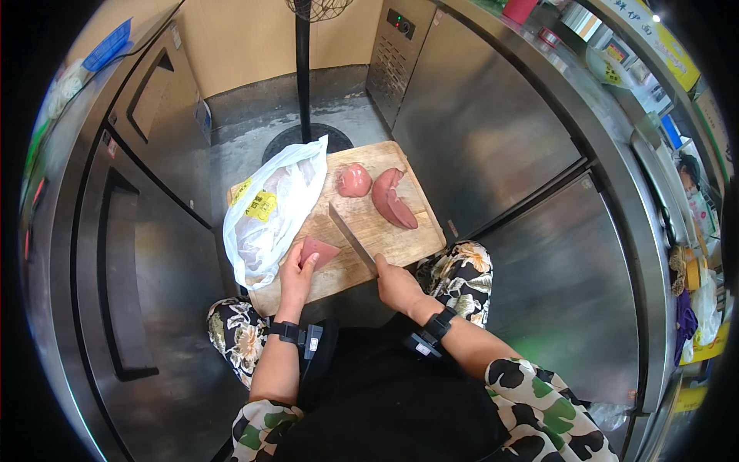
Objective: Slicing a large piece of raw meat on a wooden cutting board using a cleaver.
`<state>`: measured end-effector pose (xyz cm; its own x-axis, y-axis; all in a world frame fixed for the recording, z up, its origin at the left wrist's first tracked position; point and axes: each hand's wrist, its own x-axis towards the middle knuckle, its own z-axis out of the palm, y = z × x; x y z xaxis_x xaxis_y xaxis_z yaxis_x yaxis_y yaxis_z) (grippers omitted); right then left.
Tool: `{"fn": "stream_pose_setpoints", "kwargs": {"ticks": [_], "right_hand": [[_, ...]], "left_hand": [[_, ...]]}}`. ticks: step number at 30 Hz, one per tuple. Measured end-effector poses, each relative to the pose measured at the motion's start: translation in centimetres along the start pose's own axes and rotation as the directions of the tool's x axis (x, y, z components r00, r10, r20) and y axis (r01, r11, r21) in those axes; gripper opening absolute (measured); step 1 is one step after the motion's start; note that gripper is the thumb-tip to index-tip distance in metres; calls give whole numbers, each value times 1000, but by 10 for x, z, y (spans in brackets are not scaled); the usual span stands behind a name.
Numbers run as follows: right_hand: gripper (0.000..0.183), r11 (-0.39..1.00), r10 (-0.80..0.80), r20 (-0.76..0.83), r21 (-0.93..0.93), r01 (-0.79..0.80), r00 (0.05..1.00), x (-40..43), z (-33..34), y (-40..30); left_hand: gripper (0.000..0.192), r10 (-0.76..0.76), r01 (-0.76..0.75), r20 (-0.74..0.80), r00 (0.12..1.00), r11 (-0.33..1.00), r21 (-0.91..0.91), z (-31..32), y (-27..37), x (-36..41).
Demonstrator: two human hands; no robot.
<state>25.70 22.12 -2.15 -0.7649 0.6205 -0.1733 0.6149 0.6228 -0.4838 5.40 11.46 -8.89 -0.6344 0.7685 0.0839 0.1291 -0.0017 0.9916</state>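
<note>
A wooden cutting board (352,222) lies in front of me at knee height. My left hand (298,276) grips a flat, wedge-shaped piece of raw meat (321,252) near the board's left front part. In my right hand (398,283) is the handle of a knife (351,237), its long blade slanting up and left over the board, to the right of that piece and apart from it. Farther back lie a rounded lump of raw meat (354,180) and a longer, curved piece (394,199). A white plastic bag (277,213) with yellow printed patches covers the board's left side.
Stainless steel cabinets stand close at the left (173,277) and right (491,104). Behind the board, a black pole (303,69) rises from a round base on the floor. A blue plastic basket (108,45) sits on the left counter. My knees flank the board's near side.
</note>
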Motion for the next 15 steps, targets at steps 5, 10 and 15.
{"fn": "stream_pose_setpoints", "kwargs": {"ticks": [5,10,15], "right_hand": [[29,1000,-8,-5,21,8,1000,-1,-1,2],[29,1000,-8,27,0,8,1000,-3,-6,-5],[30,1000,-13,35,9,12,999,-3,-7,-4]], "left_hand": [[36,92,-89,-17,996,985,150,9,22,-7],[39,92,-78,-54,994,971,226,6,12,-5],[41,-45,50,36,998,987,-153,-2,-18,2]]}}
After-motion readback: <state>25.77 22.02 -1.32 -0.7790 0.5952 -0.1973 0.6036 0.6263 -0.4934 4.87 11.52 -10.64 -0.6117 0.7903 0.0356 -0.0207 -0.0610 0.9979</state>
